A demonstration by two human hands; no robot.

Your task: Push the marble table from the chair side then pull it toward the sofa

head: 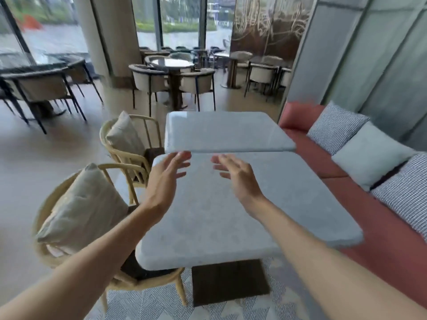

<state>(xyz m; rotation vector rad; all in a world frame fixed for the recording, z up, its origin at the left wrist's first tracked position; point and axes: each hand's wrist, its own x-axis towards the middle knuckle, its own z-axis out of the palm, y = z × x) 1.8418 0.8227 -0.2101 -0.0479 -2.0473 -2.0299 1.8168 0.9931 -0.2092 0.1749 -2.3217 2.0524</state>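
Note:
Two pale grey marble tables stand end to end: the near marble table [265,204] on a dark square base [228,282], and the far marble table [221,130] behind it. My left hand [167,174] and my right hand [235,174] are held above the near table's top, palms facing each other, fingers spread, holding nothing. Whether they touch the marble is unclear. A salmon-red sofa [307,158] runs along the tables' right side. Two wicker chairs [129,167] with beige cushions [85,206] are tucked in on the left.
Checked and plain pillows [369,153] lie on the sofa. A patterned rug [147,303] lies under the near table. Behind stand a round column [108,35], other café tables with upholstered chairs [175,75], and tall windows. Open floor stretches to the left.

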